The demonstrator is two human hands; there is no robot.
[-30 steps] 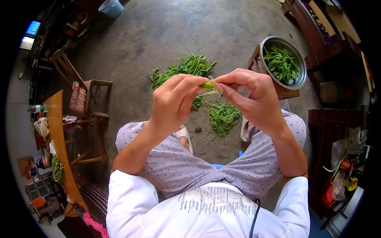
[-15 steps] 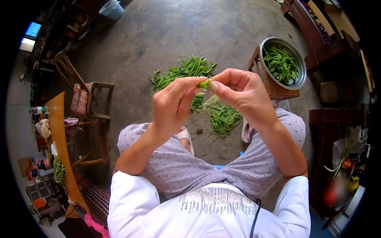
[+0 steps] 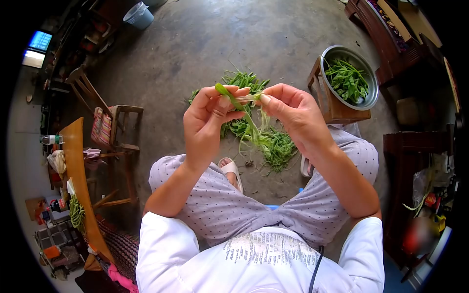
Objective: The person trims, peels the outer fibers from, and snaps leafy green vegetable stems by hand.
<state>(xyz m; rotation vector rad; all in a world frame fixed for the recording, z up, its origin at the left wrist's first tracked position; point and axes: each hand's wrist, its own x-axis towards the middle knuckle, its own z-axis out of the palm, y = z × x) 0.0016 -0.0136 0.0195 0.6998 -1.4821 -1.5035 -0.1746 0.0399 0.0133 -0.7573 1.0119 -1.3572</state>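
Note:
My left hand (image 3: 202,129) is closed, its thumb and fingers pinching a green vegetable stem (image 3: 223,91) that slants across the fingertips. Opposite it, my right hand (image 3: 300,115) pinches a pale end with thin, whitish fibre strips (image 3: 249,97) stretched between the two hands. Below the fingertips hangs a limp green strand (image 3: 253,129). Beyond my hands, a pile of green vegetable stems (image 3: 244,79) lies on the concrete floor, partly hidden by my left hand. Nearer to my feet is a heap of stringy green scraps (image 3: 278,151).
A metal basin (image 3: 373,93) with green stems in it rests on a wooden stool (image 3: 342,115) at the right. To the left stand a wooden chair (image 3: 122,108) and a wooden table (image 3: 75,151). A blue-grey bin (image 3: 139,17) stands at the far left.
My hands have moved slightly apart. The green stem now sticks up past my left fingers, and pale strips show stretched between my fingertips.

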